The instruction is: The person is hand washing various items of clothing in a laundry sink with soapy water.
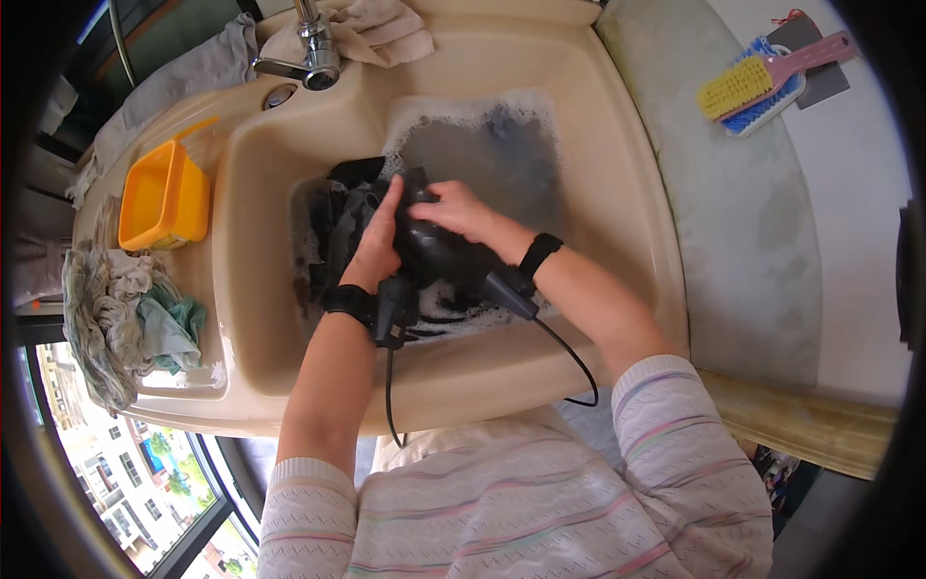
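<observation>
Wet black cloth (439,248) is bunched between my two hands over the soapy water in the beige sink (260,289). My left hand (379,241) presses against the left side of the bunch, thumb side up. Gripping the upper part of the cloth is my right hand (455,209), its fingers curled into the fabric. More dark cloth (333,217) lies partly sunk in the water to the left of my hands. Each wrist carries a black strap with a small cabled device, and the fingertips of my left hand are partly hidden by the cloth.
A chrome faucet (316,48) stands at the back left, with rags (381,34) behind it. On the left ledge are a yellow plastic container (164,198) and a heap of wet cloths (130,309). Brushes (762,82) lie on the right counter. Grey, foam-edged water (482,159) fills the basin.
</observation>
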`<state>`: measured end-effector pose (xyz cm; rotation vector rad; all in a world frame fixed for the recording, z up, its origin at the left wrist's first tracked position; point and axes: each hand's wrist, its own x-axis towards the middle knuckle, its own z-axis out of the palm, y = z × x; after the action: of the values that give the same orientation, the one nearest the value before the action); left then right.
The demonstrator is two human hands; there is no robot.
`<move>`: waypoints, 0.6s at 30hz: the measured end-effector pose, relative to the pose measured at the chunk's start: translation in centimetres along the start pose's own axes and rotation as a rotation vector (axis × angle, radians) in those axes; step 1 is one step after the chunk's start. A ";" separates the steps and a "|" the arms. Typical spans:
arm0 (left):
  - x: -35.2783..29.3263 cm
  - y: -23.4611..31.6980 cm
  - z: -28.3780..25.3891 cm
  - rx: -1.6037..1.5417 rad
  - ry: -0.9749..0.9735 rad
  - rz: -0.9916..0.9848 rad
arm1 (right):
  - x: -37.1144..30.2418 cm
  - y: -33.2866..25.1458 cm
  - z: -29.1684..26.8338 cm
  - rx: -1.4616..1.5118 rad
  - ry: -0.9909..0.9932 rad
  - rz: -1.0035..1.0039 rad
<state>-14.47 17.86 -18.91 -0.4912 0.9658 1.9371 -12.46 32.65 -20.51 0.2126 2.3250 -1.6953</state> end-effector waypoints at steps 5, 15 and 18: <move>-0.5 0.0 -3.0 -0.079 -0.043 0.156 | -1.8 -6.1 4.4 -0.376 0.317 -0.390; -2.4 2.1 1.5 0.326 0.260 0.304 | 2.3 1.7 -8.3 -0.895 0.104 0.280; -1.7 1.8 0.5 0.514 0.288 0.406 | 3.3 4.5 -11.5 -1.034 0.290 0.280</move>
<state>-15.10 16.77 -16.74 -0.2896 1.8012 1.8849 -15.78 44.82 -22.26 0.5450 2.8571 -0.2227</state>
